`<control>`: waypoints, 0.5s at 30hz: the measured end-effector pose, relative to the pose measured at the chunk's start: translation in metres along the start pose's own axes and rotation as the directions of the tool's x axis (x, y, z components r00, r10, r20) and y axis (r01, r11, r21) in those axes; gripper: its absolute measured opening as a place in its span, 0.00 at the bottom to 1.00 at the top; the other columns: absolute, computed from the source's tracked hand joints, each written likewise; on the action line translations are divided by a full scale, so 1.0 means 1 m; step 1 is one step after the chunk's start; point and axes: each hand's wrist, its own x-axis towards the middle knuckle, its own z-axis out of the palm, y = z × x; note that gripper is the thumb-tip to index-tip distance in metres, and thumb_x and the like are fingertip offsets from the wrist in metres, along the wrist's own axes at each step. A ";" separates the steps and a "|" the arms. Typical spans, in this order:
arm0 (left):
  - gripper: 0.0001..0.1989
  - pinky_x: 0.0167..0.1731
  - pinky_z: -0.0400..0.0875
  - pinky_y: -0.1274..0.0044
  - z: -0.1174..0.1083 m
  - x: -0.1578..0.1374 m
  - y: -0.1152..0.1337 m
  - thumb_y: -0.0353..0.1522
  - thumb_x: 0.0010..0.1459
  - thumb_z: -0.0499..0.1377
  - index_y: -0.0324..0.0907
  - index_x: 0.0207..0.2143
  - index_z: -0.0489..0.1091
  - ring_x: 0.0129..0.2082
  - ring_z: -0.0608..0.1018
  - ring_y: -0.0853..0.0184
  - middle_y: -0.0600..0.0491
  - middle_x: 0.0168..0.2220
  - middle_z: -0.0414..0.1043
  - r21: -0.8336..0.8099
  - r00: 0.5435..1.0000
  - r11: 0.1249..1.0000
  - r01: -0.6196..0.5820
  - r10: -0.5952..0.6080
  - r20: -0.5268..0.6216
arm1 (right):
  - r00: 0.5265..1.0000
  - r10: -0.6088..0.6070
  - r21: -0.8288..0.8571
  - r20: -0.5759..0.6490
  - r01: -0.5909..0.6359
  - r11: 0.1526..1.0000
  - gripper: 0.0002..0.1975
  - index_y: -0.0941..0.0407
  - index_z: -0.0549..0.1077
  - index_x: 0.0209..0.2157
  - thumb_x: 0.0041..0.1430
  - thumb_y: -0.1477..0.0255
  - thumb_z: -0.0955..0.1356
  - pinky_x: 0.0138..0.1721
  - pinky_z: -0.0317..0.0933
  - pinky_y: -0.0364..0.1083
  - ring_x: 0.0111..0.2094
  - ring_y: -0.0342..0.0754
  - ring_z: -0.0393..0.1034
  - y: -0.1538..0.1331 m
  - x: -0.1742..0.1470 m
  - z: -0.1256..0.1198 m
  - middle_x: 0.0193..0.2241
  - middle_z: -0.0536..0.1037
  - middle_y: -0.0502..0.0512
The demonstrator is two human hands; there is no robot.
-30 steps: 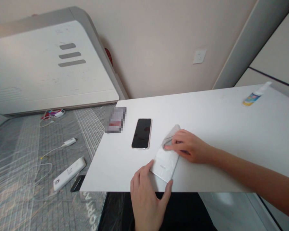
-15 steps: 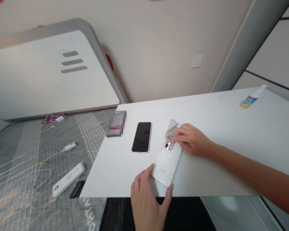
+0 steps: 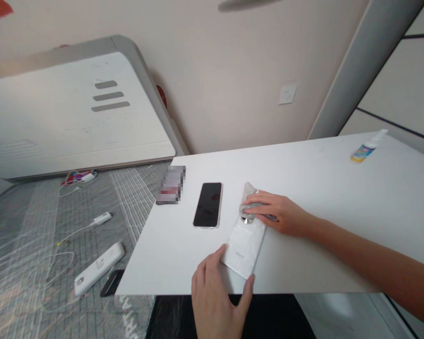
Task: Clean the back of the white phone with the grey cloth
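A white phone (image 3: 243, 249) lies back up on the white table (image 3: 304, 263), slightly slanted. My left hand (image 3: 217, 292) grips its near end, fingertips at the left corner and thumb at the right one. At the far end, my right hand (image 3: 281, 212) is closed on a grey cloth (image 3: 248, 190) and presses it over the camera bump (image 3: 247, 220), which is partly covered. Left of it lies another phone (image 3: 208, 205) with a dark screen and a clear case, touched by neither hand.
A blurred-out flat item (image 3: 171, 185) lies at the table's left edge. A spray bottle (image 3: 369, 147) lies or leans at the far right. On the floor to the left are a white power strip (image 3: 99, 269), a black object (image 3: 112, 283) and a charger with cable (image 3: 102, 217).
My right hand has shifted the cloth slightly nearer and left, so it now covers more of the camera bump. My left hand keeps its hold. The view has tilted up slightly.
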 end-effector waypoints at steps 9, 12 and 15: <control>0.32 0.48 0.70 0.65 0.002 -0.001 -0.003 0.43 0.58 0.66 0.42 0.60 0.62 0.50 0.74 0.55 0.46 0.51 0.72 0.012 1.000 1.000 -0.025 0.025 -0.019 | 0.990 -0.116 -0.107 0.077 0.124 0.986 0.15 0.55 0.77 0.52 0.69 0.76 0.63 0.47 0.68 0.52 0.47 0.53 0.70 -0.015 -0.002 -0.006 0.46 0.77 0.60; 0.32 0.48 0.70 0.65 0.002 -0.002 -0.003 0.42 0.57 0.67 0.42 0.60 0.62 0.50 0.74 0.55 0.46 0.51 0.73 0.009 1.000 1.000 -0.027 0.027 -0.007 | 0.999 -0.019 -0.163 0.027 0.024 0.986 0.15 0.55 0.77 0.52 0.70 0.74 0.63 0.41 0.65 0.50 0.41 0.51 0.69 -0.015 -0.004 -0.008 0.42 0.77 0.59; 0.32 0.48 0.70 0.65 0.002 -0.002 -0.001 0.42 0.58 0.67 0.42 0.60 0.61 0.50 0.73 0.55 0.46 0.51 0.72 -0.002 1.000 1.000 -0.011 0.011 -0.007 | 0.977 -0.178 -0.057 0.120 0.186 0.981 0.16 0.55 0.75 0.55 0.70 0.73 0.63 0.44 0.65 0.51 0.41 0.51 0.69 -0.023 -0.003 -0.005 0.42 0.76 0.59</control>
